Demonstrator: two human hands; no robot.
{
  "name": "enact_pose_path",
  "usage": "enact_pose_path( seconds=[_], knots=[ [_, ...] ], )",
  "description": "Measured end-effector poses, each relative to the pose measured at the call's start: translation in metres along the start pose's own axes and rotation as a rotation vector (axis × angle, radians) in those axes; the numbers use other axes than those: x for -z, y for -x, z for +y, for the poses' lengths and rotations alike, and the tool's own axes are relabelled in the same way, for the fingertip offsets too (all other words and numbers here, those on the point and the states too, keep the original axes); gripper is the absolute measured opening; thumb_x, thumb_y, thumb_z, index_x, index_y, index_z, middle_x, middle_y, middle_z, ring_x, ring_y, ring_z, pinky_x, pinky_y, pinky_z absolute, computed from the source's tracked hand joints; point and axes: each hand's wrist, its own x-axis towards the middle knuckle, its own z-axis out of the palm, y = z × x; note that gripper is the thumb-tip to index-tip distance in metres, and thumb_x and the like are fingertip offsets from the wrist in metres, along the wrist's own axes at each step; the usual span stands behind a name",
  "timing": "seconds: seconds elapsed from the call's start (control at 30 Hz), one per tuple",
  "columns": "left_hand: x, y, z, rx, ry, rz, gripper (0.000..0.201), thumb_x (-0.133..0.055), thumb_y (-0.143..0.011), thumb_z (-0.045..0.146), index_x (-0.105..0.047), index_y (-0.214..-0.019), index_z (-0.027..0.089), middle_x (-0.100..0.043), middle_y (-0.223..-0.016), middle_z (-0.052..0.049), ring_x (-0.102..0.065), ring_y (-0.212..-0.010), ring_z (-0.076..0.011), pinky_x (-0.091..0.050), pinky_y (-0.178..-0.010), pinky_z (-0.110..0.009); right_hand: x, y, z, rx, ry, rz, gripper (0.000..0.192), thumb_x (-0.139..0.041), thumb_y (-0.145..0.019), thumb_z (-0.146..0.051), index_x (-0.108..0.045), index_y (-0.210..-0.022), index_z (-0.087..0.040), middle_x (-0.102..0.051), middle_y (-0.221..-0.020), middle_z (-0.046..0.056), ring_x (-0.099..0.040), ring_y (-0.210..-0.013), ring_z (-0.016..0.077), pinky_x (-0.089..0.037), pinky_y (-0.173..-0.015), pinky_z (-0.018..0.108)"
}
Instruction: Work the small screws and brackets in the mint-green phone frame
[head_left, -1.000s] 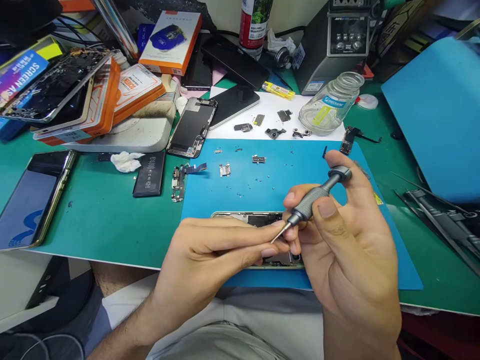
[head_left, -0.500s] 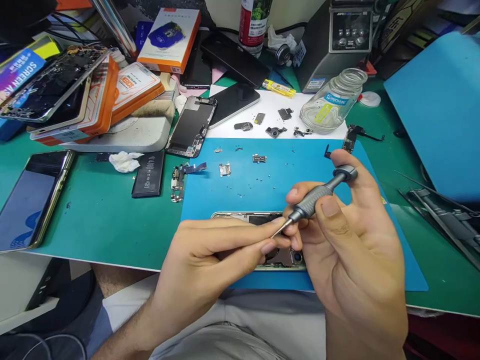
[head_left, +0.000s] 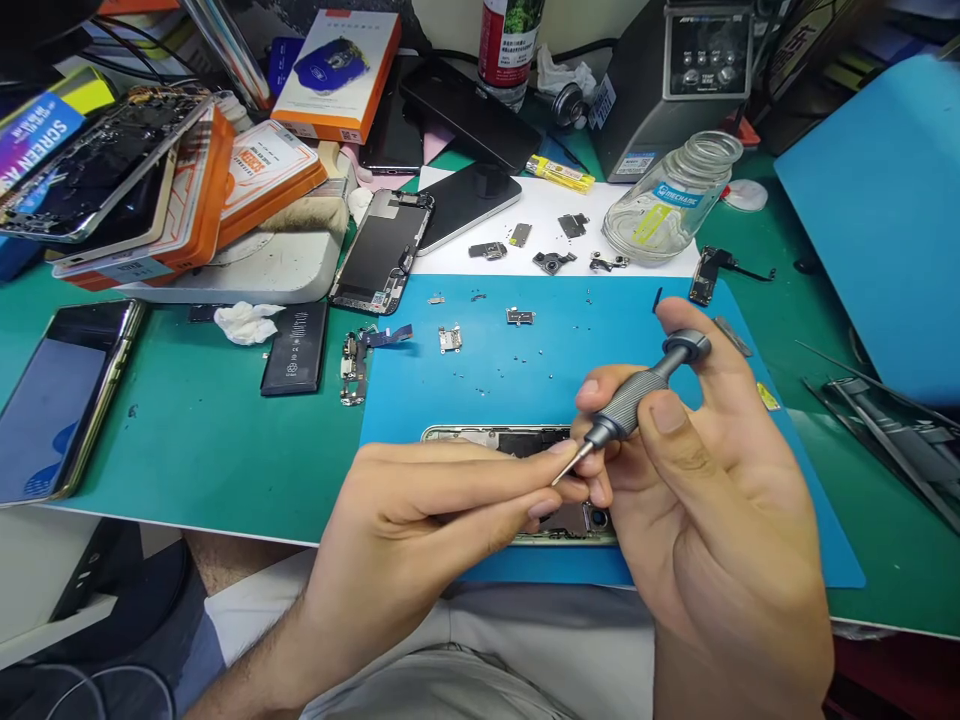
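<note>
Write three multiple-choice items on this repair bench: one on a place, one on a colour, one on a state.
1. Where does the clear glass jar lie?
A. on the white sheet
B. on the black battery
C. in the left hand

2. What colour is the mat under the opened phone frame?
A. red
B. blue
C. white

3. How is the grey metal screwdriver held?
A. lying loose on the mat
B. gripped in the right hand, tip at the left hand's fingertips
C. standing in the jar

Key: 1 A, the jar rests on the sheet; 2 B, the mat is blue; 3 B, right fingers wrap its handle.

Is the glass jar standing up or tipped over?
Tipped over. The jar lies on its side on the white sheet, its mouth pointing right and up.
</note>
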Motion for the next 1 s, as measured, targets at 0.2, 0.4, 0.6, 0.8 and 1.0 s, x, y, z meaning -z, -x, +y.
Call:
enact_pose_path(
  seconds=[0.2, 0.4, 0.6, 0.8, 1.0],
  knots=[
    [-0.001, -0.001, -0.002, 0.018, 0.009, 0.005, 0.044, -0.080, -0.104, 0.006, -0.085, -0.132, 0.039, -0.089, -0.120, 0.009, -0.088, -0.105, -0.0096, -0.067, -0.099, -0.012, 0.001, 0.001, -0.001, 0.003, 0.021, 0.008, 0.051, -0.077, -0.107, -0.032, -0.051, -0.151, -0.038, -0.077, -0.101, -0.003, -0.071, -0.066, 0.0101, -0.064, -0.060, 0.020],
    [-0.001, 0.001, -0.001, 0.020, 0.002, 0.001, 0.045, -0.079, -0.105, 0.006, -0.084, -0.133, 0.041, -0.089, -0.120, 0.010, -0.087, -0.105, -0.0081, -0.066, -0.100, -0.010, 0.001, 0.001, -0.001, -0.009, 0.029, 0.015, 0.053, -0.078, -0.106, -0.033, -0.051, -0.152, -0.039, -0.077, -0.100, -0.003, -0.070, -0.066, 0.0103, -0.063, -0.059, 0.020],
    [-0.001, 0.000, 0.000, 0.017, -0.001, -0.001, 0.046, -0.080, -0.105, 0.007, -0.084, -0.134, 0.041, -0.089, -0.120, 0.010, -0.088, -0.105, -0.0086, -0.066, -0.098, -0.010, 0.002, 0.002, -0.002, -0.003, 0.019, 0.019, 0.050, -0.077, -0.107, -0.032, -0.053, -0.150, -0.040, -0.077, -0.099, -0.003, -0.070, -0.066, 0.0092, -0.061, -0.058, 0.016],
    [0.000, 0.000, 0.000, 0.019, -0.043, -0.004, 0.044, -0.082, -0.104, 0.012, -0.084, -0.133, 0.045, -0.089, -0.116, 0.012, -0.088, -0.102, -0.0109, -0.069, -0.098, -0.016, 0.001, 0.002, -0.001, -0.021, 0.008, 0.025, 0.052, -0.081, -0.105, -0.035, -0.056, -0.150, -0.040, -0.076, -0.098, -0.003, -0.069, -0.063, 0.0090, -0.061, -0.056, 0.016],
    [-0.002, 0.005, -0.001, 0.002, -0.170, 0.037, 0.038, -0.082, -0.105, 0.016, -0.086, -0.133, 0.040, -0.090, -0.117, 0.009, -0.088, -0.102, -0.0182, -0.072, -0.094, -0.028, 0.017, 0.000, -0.016, 0.184, 0.079, 0.265, 0.045, -0.087, -0.095, -0.028, -0.069, -0.136, -0.031, -0.073, -0.090, 0.001, -0.063, -0.063, 0.0120, -0.056, -0.050, 0.019]
  ],
)
